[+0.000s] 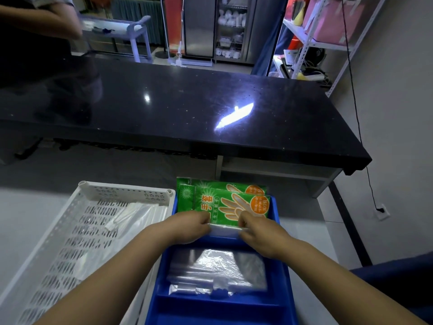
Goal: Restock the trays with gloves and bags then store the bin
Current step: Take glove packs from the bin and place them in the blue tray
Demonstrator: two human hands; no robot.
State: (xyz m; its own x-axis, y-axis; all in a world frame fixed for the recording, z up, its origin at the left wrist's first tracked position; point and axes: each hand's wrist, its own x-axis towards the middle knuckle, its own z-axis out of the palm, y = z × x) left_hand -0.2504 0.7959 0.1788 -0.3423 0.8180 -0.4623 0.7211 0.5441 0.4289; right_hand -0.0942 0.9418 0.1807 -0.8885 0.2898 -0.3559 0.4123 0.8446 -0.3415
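Note:
A blue tray (284, 275) with several compartments lies in front of me. Green glove packs (230, 202) fill its far compartment, stacked and overlapping. My left hand (187, 227) and my right hand (257, 233) both pinch the near clear edge of the top glove pack, thumbs on top. The middle compartment holds a stack of clear plastic bags (218, 270). The nearest compartment shows only blue floor. To the left stands a white perforated bin (70, 231) with a few clear bag packs (133, 214) lying in it.
A glossy black counter (187, 106) runs across behind the tray, with an open shelf below it. Another person's arm (46, 22) is at the top left. Metal shelving (314, 43) stands at the right; a black cable hangs down the wall.

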